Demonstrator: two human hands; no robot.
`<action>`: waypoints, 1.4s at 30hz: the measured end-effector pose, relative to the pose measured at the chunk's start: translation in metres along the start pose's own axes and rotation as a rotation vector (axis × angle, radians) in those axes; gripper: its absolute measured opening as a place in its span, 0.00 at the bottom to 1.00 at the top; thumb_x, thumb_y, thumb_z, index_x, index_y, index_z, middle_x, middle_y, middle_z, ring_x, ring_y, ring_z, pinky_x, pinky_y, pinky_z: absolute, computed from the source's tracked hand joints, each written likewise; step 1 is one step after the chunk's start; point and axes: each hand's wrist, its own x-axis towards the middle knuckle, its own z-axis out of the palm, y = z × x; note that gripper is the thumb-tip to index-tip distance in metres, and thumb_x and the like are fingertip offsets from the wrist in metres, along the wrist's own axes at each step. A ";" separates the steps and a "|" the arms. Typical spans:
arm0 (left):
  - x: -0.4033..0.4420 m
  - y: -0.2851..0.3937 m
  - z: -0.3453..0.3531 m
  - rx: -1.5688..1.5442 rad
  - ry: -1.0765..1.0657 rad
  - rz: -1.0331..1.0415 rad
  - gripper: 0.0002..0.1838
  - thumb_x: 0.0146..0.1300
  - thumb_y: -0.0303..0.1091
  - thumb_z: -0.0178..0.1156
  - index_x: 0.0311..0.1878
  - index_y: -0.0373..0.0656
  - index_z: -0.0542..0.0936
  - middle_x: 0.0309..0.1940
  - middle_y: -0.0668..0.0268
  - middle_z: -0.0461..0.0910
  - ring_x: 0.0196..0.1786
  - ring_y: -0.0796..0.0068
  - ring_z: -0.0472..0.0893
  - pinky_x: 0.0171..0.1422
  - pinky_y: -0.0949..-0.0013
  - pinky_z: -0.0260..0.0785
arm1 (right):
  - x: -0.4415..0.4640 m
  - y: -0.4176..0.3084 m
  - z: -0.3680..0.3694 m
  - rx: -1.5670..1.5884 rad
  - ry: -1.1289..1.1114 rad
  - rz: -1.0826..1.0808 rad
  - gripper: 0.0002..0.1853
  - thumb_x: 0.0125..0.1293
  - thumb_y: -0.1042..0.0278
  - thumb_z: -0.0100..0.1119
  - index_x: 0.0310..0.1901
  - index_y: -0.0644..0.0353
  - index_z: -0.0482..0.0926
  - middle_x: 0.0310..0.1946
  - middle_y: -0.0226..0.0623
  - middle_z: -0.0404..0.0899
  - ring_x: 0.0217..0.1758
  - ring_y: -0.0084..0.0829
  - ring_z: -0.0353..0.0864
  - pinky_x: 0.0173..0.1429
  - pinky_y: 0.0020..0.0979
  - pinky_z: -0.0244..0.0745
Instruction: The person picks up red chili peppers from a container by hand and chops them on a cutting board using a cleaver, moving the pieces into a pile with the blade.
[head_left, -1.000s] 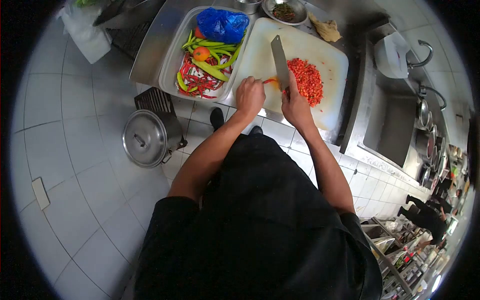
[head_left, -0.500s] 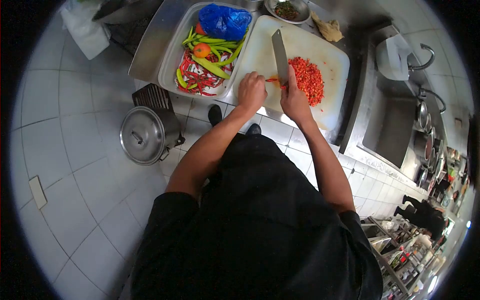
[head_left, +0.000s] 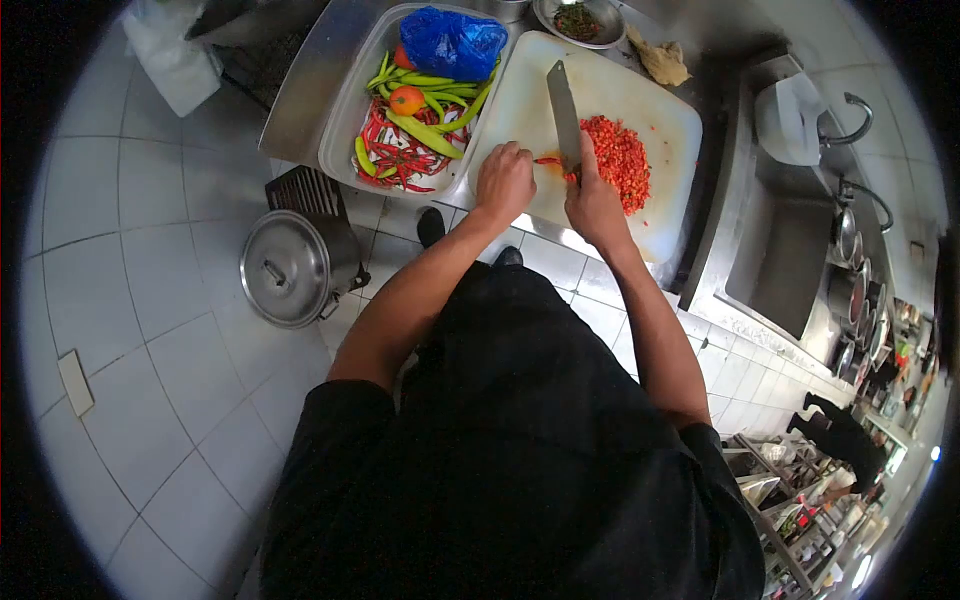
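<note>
My right hand [head_left: 597, 205] grips a knife [head_left: 564, 110] with a broad metal blade, its index finger laid along the blade. The blade stands on the white cutting board [head_left: 530, 70], its tip pointing away from me. Left of the blade, my left hand [head_left: 506, 183] is closed with curled fingers at the board's near edge. A red chili [head_left: 547, 160] shows between that hand and the blade; its end runs up to my fingers, which hide the rest. A pile of chopped red chili [head_left: 622, 165] lies right of the knife.
Left of the board, a plastic tub [head_left: 328, 150] holds green and red chilies, tomatoes and a blue plastic bag [head_left: 453, 43]. A metal bowl [head_left: 612, 38] and a cloth [head_left: 658, 57] lie behind. A sink [head_left: 775, 245] is to the right; a lidded pot [head_left: 285, 268] stands on the left.
Almost nothing differs. The whole view has shifted slightly; both hands and the knife keep nearly the same places on the board.
</note>
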 end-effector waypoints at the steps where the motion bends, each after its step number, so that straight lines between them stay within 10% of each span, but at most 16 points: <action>1: 0.003 0.001 -0.001 -0.001 -0.003 0.000 0.04 0.50 0.22 0.63 0.31 0.37 0.82 0.36 0.55 0.79 0.45 0.54 0.80 0.52 0.55 0.75 | 0.000 -0.001 0.006 0.020 0.027 -0.008 0.43 0.67 0.75 0.50 0.80 0.53 0.41 0.32 0.67 0.82 0.33 0.63 0.83 0.40 0.57 0.77; 42: 0.013 0.002 0.000 -0.034 -0.086 0.021 0.04 0.47 0.24 0.65 0.29 0.37 0.83 0.35 0.53 0.81 0.45 0.52 0.82 0.52 0.54 0.76 | 0.000 0.009 0.039 0.007 0.073 -0.016 0.42 0.68 0.77 0.47 0.80 0.57 0.41 0.29 0.67 0.80 0.29 0.64 0.81 0.38 0.59 0.74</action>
